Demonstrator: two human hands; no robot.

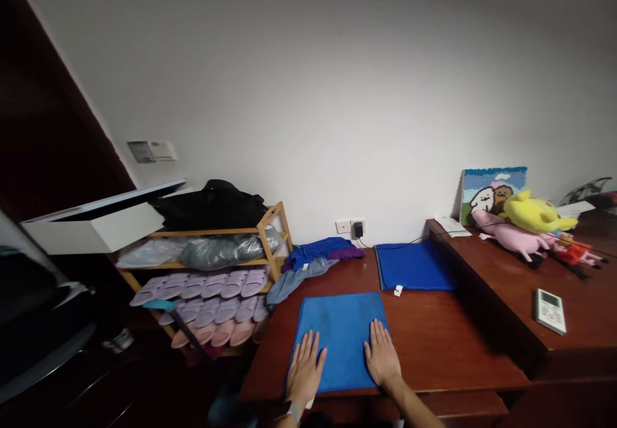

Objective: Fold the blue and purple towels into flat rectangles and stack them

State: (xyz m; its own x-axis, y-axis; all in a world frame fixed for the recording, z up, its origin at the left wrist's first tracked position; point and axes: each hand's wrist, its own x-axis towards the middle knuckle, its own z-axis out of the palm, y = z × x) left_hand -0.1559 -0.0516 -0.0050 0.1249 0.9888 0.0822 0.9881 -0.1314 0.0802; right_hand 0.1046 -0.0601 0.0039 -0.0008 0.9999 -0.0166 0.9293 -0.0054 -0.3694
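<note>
A light blue cloth (342,325) lies flat in a square on the brown wooden desk (434,344), close to its front edge. My left hand (306,365) rests palm down on the cloth's left side, fingers stretched out. On the right side of the same cloth, my right hand (382,355) also lies flat with its fingers extended. Neither hand grips anything. Behind, to the right, a darker blue folded cloth (414,266) with a white tag lies by the wall. Crumpled blue, purple and grey cloths (313,264) are heaped at the desk's back left.
A wooden rack (270,238) at left holds several slippers (236,283), plastic-wrapped items, a black bag (212,206) and a white box (96,229). On the raised desktop at right are plush toys (535,213), a picture and a remote (549,311). An adapter (358,228) is plugged into the wall.
</note>
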